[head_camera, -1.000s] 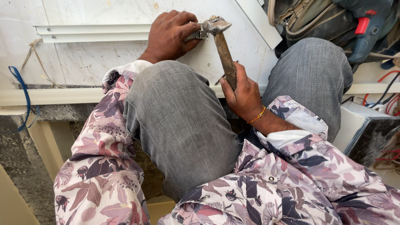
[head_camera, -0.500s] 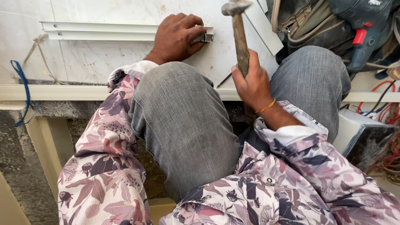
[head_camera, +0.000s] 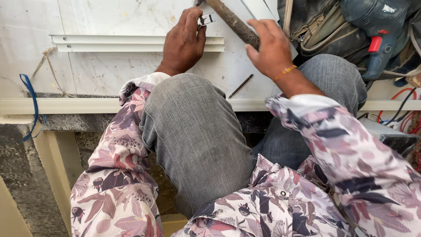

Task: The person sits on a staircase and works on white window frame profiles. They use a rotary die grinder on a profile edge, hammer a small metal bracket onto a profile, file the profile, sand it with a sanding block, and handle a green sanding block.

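**Hammer swung down toward the bracket; left hand steady on the rail**

Since the earlier frame, your right hand (head_camera: 269, 48) has brought the hammer from upright to a slant, so the wooden handle (head_camera: 232, 22) now runs up and left across the marble slab (head_camera: 109, 72), with its upper end at the top edge of the view. The hammer head is cut off there and cannot be made out. Your fingers are wrapped over the lower end of the handle in a closed grip; an orange bracelet (head_camera: 286, 70) sits on that wrist.

Your left hand (head_camera: 184, 41) has stayed at the right end of the white aluminium channel (head_camera: 123, 43), which lies flat on the slab. Its thumb and fingertips pinch a small metal bracket (head_camera: 207, 19) just above the channel; the remaining fingers rest on the channel itself. The bracket sits just beside the slanted handle.

A thin dark nail (head_camera: 240, 86) lies loose on the slab between your two forearms, touching neither hand.

At upper right, a dark tool bag (head_camera: 315, 22) holds a blue power drill with a red trigger (head_camera: 377, 39). A blue strap (head_camera: 33, 103) hangs over the ledge at far left. Your knees, in grey trousers (head_camera: 197, 131), fill the centre of the view.
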